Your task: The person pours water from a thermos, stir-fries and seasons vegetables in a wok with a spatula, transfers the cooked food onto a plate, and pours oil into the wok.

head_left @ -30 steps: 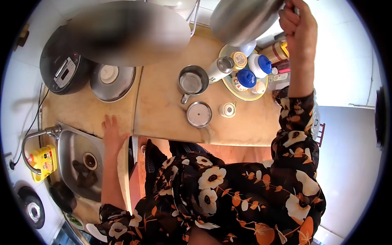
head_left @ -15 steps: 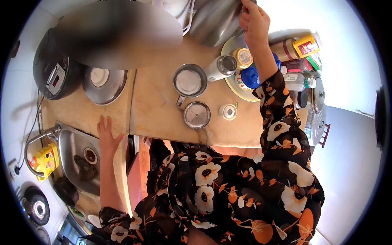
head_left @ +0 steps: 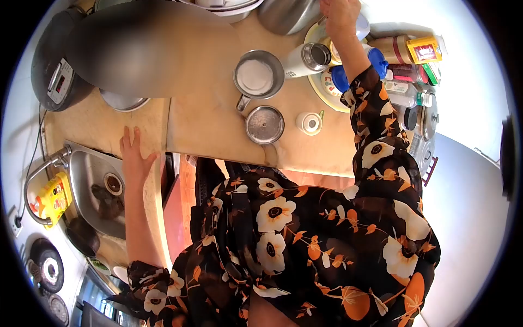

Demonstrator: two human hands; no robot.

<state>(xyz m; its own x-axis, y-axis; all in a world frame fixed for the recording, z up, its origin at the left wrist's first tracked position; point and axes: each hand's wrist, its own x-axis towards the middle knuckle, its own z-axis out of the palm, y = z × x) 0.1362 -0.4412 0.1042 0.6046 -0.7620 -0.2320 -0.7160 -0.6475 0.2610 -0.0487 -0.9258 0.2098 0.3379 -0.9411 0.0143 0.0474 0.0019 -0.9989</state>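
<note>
My left hand (head_left: 134, 155) lies on the counter edge beside the sink, fingers spread, holding nothing. At the top of the view my right hand (head_left: 342, 19) is closed beside a large steel vessel (head_left: 289, 15); what its fingers grip is hidden. Below that hand, a yellow-rimmed tray (head_left: 320, 90) bears jars, one with a blue lid (head_left: 340, 79). Left of the tray stands a white flask (head_left: 305, 60) with a steel top. A small metal pan (head_left: 256, 76), a round metal lid (head_left: 264, 125) and a small white container (head_left: 309, 123) sit nearby.
A steel sink (head_left: 90, 185) with a faucet (head_left: 61, 155) lies at left, a yellow bottle (head_left: 54, 199) beside it. The rice cooker (head_left: 57, 82) stands at upper left. Bottles and jars (head_left: 403, 92) line the right wall. A blurred patch covers part of the counter.
The camera view has shifted, so the counter items appear higher. My right hand has moved slightly nearer to me relative to the steel vessel. My left hand stays on the counter.
</note>
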